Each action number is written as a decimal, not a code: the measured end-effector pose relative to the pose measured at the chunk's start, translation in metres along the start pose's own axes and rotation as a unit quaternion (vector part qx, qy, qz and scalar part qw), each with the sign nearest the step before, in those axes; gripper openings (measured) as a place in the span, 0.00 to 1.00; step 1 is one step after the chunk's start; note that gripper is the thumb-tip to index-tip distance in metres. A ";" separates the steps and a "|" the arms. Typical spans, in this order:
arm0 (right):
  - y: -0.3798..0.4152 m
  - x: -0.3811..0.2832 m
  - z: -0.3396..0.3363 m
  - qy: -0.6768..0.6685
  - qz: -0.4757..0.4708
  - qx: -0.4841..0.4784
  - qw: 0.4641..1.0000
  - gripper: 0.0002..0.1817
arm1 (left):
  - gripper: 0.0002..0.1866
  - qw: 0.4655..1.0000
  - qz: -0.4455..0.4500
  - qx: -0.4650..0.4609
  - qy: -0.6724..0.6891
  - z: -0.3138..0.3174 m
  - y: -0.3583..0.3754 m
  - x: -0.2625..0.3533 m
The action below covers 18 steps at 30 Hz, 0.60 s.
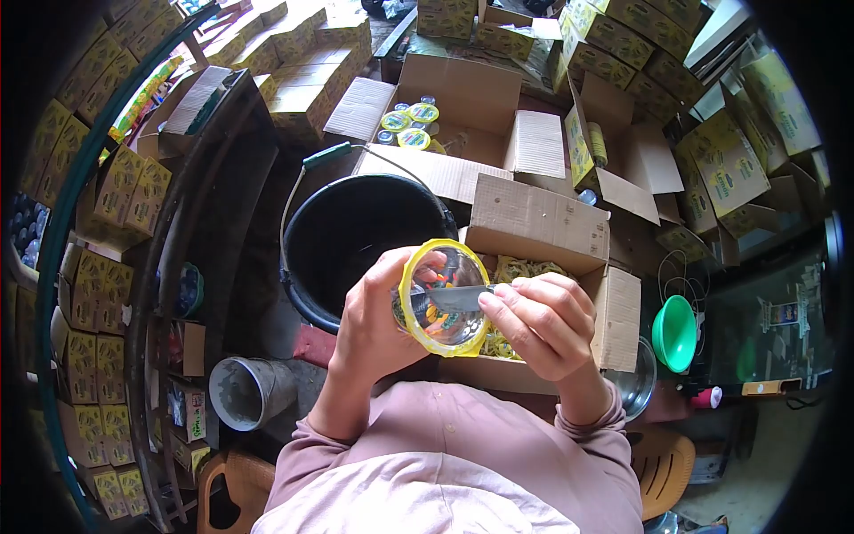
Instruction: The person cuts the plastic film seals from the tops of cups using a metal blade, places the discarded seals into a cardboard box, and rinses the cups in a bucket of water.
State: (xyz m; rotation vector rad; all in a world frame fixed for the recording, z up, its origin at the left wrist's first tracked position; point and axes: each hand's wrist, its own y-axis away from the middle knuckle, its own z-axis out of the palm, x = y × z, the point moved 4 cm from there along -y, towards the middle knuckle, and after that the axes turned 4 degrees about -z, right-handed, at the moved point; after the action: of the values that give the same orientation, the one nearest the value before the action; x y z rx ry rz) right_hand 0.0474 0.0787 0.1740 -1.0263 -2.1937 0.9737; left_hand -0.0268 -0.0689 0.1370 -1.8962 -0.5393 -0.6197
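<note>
Just right of the blk bucket (356, 227), on remote cam, I'm seeing L hand (366, 310) gripping a clear yellow-rimmed cup (455, 329), R hand (550, 327) pinching a flat blade (458, 298) across its round end; I'd be keeping cup steady, edge off L hand.

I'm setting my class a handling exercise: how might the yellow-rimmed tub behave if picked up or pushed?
The tub is likely light for its size, as it looks thin and clear. Its round shape suggests it may roll if laid on its side. The shiny surface could be slippery.
</note>
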 end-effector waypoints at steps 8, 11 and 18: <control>0.003 0.006 0.004 0.013 -0.022 0.000 1.000 0.08 | 0.38 0.999 -0.041 -0.009 0.030 0.007 0.001 0.002; 0.005 0.008 0.004 0.010 -0.027 0.006 1.000 0.08 | 0.39 0.998 -0.048 -0.017 0.036 0.009 0.000 0.001; 0.007 0.013 0.005 0.000 -0.034 0.014 0.999 0.09 | 0.39 0.996 -0.049 -0.040 0.058 0.013 -0.001 0.000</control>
State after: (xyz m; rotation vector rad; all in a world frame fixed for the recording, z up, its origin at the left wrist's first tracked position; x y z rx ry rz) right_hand 0.0397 0.0900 0.1681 -0.9336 -2.1942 0.9698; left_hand -0.0254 -0.0568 0.1328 -1.9035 -0.5422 -0.8200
